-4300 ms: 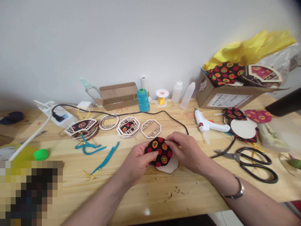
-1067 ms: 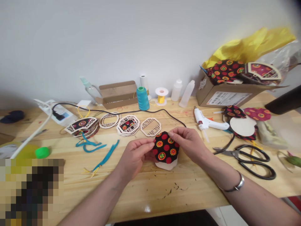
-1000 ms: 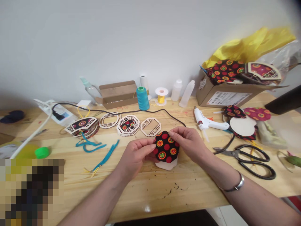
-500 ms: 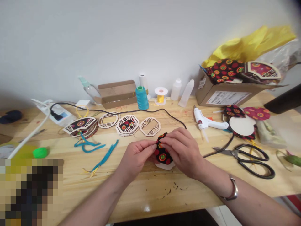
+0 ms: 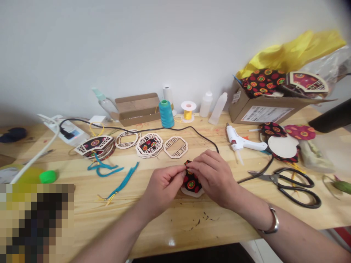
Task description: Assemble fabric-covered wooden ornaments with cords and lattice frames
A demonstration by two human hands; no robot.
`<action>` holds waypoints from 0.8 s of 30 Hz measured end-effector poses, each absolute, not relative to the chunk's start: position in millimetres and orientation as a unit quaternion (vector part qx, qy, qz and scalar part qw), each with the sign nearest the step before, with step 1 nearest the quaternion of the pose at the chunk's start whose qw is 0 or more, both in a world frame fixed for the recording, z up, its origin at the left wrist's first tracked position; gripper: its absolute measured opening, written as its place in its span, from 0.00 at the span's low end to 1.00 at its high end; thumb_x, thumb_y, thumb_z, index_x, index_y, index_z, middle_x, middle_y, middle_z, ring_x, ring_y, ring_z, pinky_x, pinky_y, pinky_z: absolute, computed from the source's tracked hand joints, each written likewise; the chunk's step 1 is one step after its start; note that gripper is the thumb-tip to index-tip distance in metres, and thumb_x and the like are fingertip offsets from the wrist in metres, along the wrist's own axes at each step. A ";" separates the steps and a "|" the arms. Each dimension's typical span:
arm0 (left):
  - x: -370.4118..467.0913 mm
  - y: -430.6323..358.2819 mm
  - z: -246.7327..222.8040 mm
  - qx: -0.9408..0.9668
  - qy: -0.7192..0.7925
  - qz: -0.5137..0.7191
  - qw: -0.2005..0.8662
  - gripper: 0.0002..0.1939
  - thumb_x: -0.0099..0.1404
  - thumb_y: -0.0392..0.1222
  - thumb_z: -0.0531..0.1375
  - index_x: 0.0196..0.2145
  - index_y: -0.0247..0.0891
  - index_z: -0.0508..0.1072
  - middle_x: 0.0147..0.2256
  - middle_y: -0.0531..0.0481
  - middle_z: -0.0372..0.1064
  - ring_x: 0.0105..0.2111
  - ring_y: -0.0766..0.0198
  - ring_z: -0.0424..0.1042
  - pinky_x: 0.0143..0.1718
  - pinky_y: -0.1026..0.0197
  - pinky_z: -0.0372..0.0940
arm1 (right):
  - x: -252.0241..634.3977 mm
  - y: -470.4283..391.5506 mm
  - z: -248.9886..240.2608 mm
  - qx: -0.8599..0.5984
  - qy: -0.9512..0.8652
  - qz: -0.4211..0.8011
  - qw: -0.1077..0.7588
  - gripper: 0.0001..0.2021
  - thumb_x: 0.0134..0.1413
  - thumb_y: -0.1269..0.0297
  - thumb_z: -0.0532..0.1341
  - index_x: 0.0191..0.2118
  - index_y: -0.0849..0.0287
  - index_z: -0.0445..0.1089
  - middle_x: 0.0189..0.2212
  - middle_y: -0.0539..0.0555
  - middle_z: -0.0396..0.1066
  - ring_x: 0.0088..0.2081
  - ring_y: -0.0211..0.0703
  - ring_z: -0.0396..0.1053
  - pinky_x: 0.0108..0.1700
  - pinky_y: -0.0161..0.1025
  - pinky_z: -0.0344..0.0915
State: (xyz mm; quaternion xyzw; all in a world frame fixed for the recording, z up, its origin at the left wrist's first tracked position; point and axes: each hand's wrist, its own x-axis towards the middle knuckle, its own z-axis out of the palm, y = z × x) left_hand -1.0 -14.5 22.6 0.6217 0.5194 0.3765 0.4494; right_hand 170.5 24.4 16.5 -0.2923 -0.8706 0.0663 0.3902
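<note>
Both hands meet over a piece of black patterned fabric (image 5: 192, 182) with red and orange motifs, which lies over a pale flat backing (image 5: 195, 193) near the table's front. My left hand (image 5: 166, 184) pinches the fabric's upper left edge between thumb and finger. From the right, my right hand (image 5: 214, 175) grips the same fabric near its top, fingers bent down on it. The fingertips of the two hands almost touch, and they hide the upper part of the fabric. Just behind lies an octagonal wooden lattice frame (image 5: 176, 147).
To the right are black-handled scissors (image 5: 274, 178) and a white glue gun (image 5: 244, 141) with a black cable. Teal tassels (image 5: 122, 184) and stacked lattice pieces (image 5: 149, 145) lie left. A teal thread cone (image 5: 166, 114) and a full cardboard box (image 5: 263, 109) stand at the back.
My fingertips have shifted slightly along the fabric's top edge, my left hand moving a little to the right. Less of the fabric's upper part shows now. Both hands keep their grip.
</note>
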 end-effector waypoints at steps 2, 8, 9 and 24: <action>-0.4 -15.0 22.3 0.639 0.516 0.371 0.434 0.14 0.65 0.39 0.53 0.40 0.40 0.79 0.28 0.53 0.72 0.32 0.65 0.70 0.34 0.67 0.65 | 170.8 24.6 16.9 -0.291 -0.873 0.068 0.385 0.06 0.59 0.73 0.56 0.35 0.64 0.71 0.29 0.56 0.72 0.31 0.42 0.61 0.34 0.42 0.61; -0.9 -17.1 19.3 0.665 0.506 0.363 0.412 0.13 0.67 0.40 0.52 0.38 0.39 0.78 0.27 0.53 0.71 0.32 0.64 0.71 0.35 0.66 0.65 | 173.0 22.9 17.9 -0.284 -0.899 0.035 0.331 0.08 0.60 0.73 0.54 0.34 0.64 0.70 0.29 0.56 0.70 0.32 0.44 0.58 0.34 0.43 0.59; -1.2 -17.4 18.8 0.668 0.505 0.361 0.410 0.13 0.67 0.40 0.52 0.37 0.39 0.77 0.26 0.53 0.70 0.32 0.64 0.71 0.35 0.66 0.65 | 173.1 22.5 18.5 -0.283 -0.904 0.028 0.320 0.09 0.60 0.72 0.53 0.34 0.64 0.70 0.29 0.56 0.70 0.32 0.44 0.58 0.34 0.43 0.58; -0.4 -16.3 21.1 0.676 0.490 0.365 0.412 0.14 0.66 0.40 0.53 0.36 0.37 0.78 0.27 0.51 0.73 0.35 0.61 0.73 0.37 0.63 0.67 | 169.8 24.6 19.6 -0.331 -0.867 0.127 0.351 0.10 0.57 0.76 0.52 0.29 0.62 0.67 0.27 0.56 0.68 0.31 0.43 0.61 0.34 0.41 0.61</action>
